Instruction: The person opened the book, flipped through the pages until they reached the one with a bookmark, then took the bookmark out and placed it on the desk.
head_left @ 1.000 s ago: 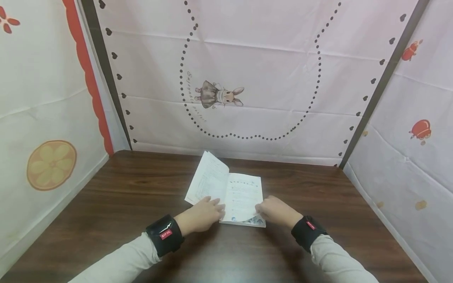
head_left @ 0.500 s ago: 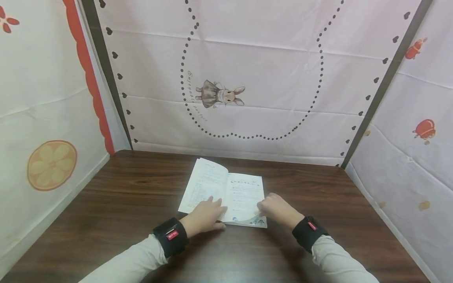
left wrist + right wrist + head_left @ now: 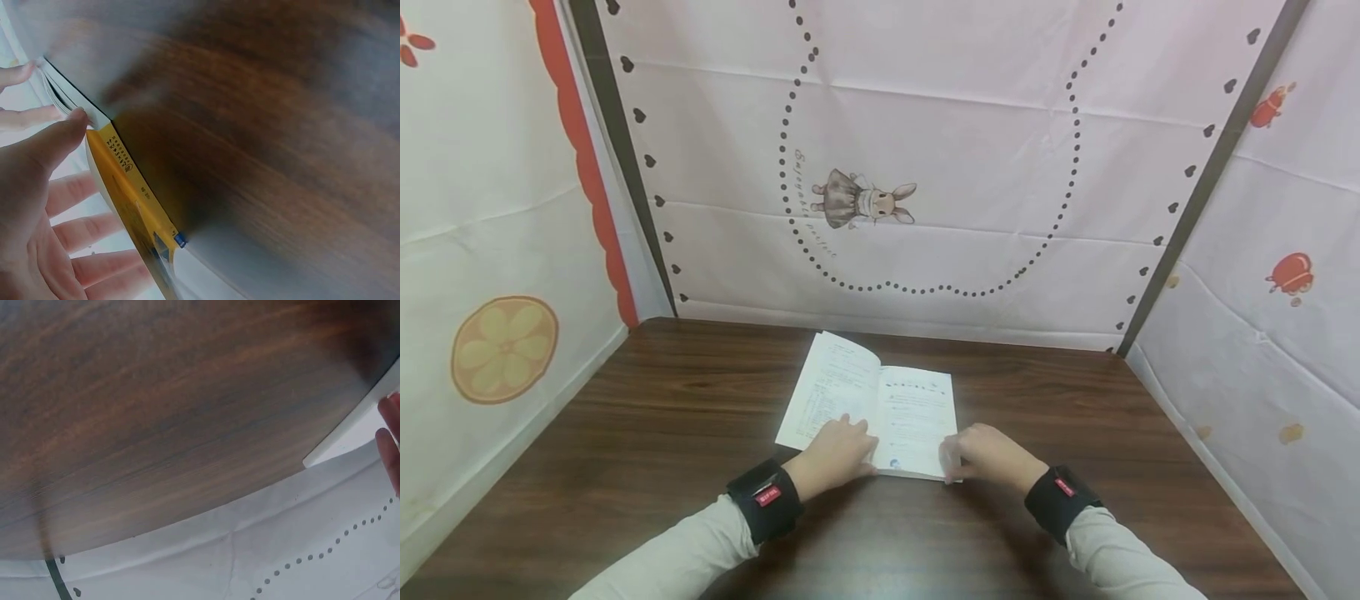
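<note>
An open booklet with printed white pages lies on the dark wooden table. My left hand rests flat on the lower part of the left page near the fold. In the left wrist view its fingers are spread on the page and the thumb touches the near edge of the page stack, above the yellow cover. My right hand lies at the lower right corner of the right page, fingertips on the paper. The right wrist view shows only two fingertips and a booklet corner.
Printed cloth walls enclose the table on the left, back and right. Bare wood surrounds the booklet on all sides. Black bands with red tags sit on both wrists.
The raised left page has dropped flat under my left hand. The curled lower corner of the right page, lifted by my right hand before, now lies flat.
</note>
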{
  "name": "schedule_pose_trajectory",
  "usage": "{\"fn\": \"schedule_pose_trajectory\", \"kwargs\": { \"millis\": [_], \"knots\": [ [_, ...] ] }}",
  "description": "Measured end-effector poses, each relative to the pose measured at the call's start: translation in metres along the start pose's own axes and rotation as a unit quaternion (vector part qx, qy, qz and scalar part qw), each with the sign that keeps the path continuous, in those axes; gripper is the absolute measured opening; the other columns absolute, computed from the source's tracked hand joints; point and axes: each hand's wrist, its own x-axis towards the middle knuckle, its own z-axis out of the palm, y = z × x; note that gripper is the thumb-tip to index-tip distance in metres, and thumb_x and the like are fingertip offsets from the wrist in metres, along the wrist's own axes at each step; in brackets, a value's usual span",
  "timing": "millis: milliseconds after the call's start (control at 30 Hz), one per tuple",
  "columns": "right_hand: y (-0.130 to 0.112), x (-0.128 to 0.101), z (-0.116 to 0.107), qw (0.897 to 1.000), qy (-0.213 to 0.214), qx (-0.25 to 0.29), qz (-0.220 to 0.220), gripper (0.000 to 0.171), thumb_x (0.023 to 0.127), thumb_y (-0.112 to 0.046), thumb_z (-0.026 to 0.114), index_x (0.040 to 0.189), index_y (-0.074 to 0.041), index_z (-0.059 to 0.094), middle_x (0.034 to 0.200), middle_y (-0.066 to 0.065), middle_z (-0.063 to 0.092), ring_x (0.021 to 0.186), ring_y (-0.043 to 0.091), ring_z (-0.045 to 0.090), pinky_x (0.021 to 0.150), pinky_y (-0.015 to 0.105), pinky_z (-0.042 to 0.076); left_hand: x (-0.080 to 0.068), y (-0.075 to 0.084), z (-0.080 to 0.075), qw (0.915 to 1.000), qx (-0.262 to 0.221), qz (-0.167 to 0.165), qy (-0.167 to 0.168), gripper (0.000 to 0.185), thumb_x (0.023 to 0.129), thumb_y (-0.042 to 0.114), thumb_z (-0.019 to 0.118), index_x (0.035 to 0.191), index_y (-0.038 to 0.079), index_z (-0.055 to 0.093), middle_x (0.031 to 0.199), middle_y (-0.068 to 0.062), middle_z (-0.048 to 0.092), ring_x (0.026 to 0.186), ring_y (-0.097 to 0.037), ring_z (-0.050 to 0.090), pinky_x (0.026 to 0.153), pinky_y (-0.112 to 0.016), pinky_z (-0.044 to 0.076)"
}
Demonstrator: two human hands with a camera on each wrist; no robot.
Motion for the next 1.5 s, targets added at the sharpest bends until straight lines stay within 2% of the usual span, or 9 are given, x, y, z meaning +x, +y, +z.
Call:
{"fn": "schedule_pose_trajectory", "kwargs": {
  "millis": [267, 433, 600, 767, 933, 1200, 1267, 1333, 1500],
  "knots": [
    [0.000, 0.000, -0.007, 0.999, -0.035, 0.034, 0.022, 0.017, 0.078, -0.021, 0.076, 0.091, -0.012, 0.071, 0.077, -0.003, 0.069, 0.063, 0.002, 0.051, 0.060, 0.018, 0.046, -0.001, -0.001, 0.003, 0.9999, -0.014, -0.005, -0.003, 0.042, 0.078, 0.045, 0.072, 0.103, 0.011, 0.072, 0.094, -0.010, 0.068, 0.093, -0.031, 0.067, 0.078, -0.043, 0.055],
    [-0.002, 0.001, -0.012, 1.000, -0.019, -0.001, 0.001, 0.006, 0.085, -0.008, 0.067, 0.089, -0.010, 0.070, 0.070, -0.003, 0.067, 0.057, 0.002, 0.049, 0.055, 0.015, 0.042, 0.002, -0.001, 0.006, 0.9997, -0.024, -0.004, 0.000, 0.041, 0.079, 0.048, 0.070, 0.095, 0.010, 0.072, 0.082, -0.006, 0.066, 0.078, -0.024, 0.066, 0.067, -0.034, 0.054],
    [-0.003, 0.006, -0.015, 0.991, 0.066, -0.105, -0.053, 0.012, 0.078, -0.003, 0.071, 0.083, -0.012, 0.068, 0.068, -0.004, 0.067, 0.056, 0.002, 0.048, 0.057, 0.016, 0.044, 0.007, 0.006, 0.005, 0.9975, -0.058, -0.040, -0.006, 0.043, 0.078, 0.050, 0.070, 0.088, 0.008, 0.068, 0.072, -0.004, 0.060, 0.065, -0.018, 0.055, 0.059, -0.030, 0.046],
    [-0.005, 0.007, -0.022, 0.968, 0.175, -0.155, -0.087, 0.021, 0.071, 0.000, 0.077, 0.082, -0.014, 0.065, 0.075, -0.005, 0.069, 0.067, 0.005, 0.057, 0.072, 0.023, 0.050, 0.012, 0.017, 0.001, 0.9922, -0.082, -0.091, -0.026, 0.057, 0.076, 0.057, 0.067, 0.095, 0.004, 0.068, 0.080, -0.008, 0.061, 0.074, -0.024, 0.059, 0.075, -0.043, 0.050],
    [-0.011, 0.009, -0.027, 0.944, 0.242, -0.185, -0.123, 0.027, 0.067, -0.002, 0.080, 0.089, -0.012, 0.068, 0.085, -0.003, 0.072, 0.081, 0.009, 0.065, 0.077, 0.024, 0.052, 0.015, 0.024, 0.003, 0.9894, -0.076, -0.123, -0.007, 0.054, 0.082, 0.056, 0.061, 0.092, 0.004, 0.068, 0.073, -0.007, 0.058, 0.066, -0.022, 0.056, 0.065, -0.038, 0.048],
    [-0.014, 0.013, -0.029, 0.930, 0.335, -0.120, -0.096, 0.026, 0.067, -0.006, 0.082, 0.090, -0.008, 0.069, 0.086, 0.001, 0.071, 0.083, 0.015, 0.067, 0.077, 0.028, 0.054, 0.018, 0.023, 0.003, 0.9858, -0.094, -0.134, 0.038, 0.026, 0.084, 0.027, 0.061, 0.082, 0.001, 0.067, 0.058, -0.004, 0.050, 0.051, -0.017, 0.044, 0.049, -0.028, 0.036],
    [-0.014, 0.013, -0.030, 0.926, 0.360, -0.090, -0.069, 0.023, 0.070, -0.009, 0.081, 0.090, -0.006, 0.069, 0.086, 0.004, 0.072, 0.084, 0.017, 0.067, 0.078, 0.031, 0.055, 0.019, 0.021, 0.001, 0.9809, -0.126, -0.142, 0.043, 0.022, 0.084, 0.021, 0.059, 0.077, 0.002, 0.065, 0.053, -0.002, 0.048, 0.046, -0.015, 0.043, 0.044, -0.025, 0.033],
    [-0.014, 0.011, -0.030, 0.932, 0.356, -0.058, -0.033, 0.021, 0.072, -0.009, 0.079, 0.090, -0.005, 0.069, 0.086, 0.005, 0.071, 0.085, 0.019, 0.068, 0.078, 0.033, 0.055, 0.020, 0.018, -0.003, 0.9732, -0.159, -0.160, 0.045, 0.024, 0.087, 0.020, 0.055, 0.073, 0.002, 0.063, 0.050, 0.000, 0.046, 0.042, -0.012, 0.041, 0.041, -0.022, 0.030],
    [-0.016, 0.010, -0.024, 0.976, 0.204, 0.006, 0.079, 0.017, 0.079, -0.013, 0.074, 0.093, -0.004, 0.070, 0.086, 0.006, 0.072, 0.082, 0.017, 0.068, 0.075, 0.032, 0.055, 0.017, 0.004, -0.020, 0.9262, -0.291, -0.226, 0.078, 0.035, 0.094, 0.021, 0.046, 0.066, 0.003, 0.055, 0.048, 0.002, 0.040, 0.038, -0.010, 0.037, 0.038, -0.019, 0.026]
  ]
}}
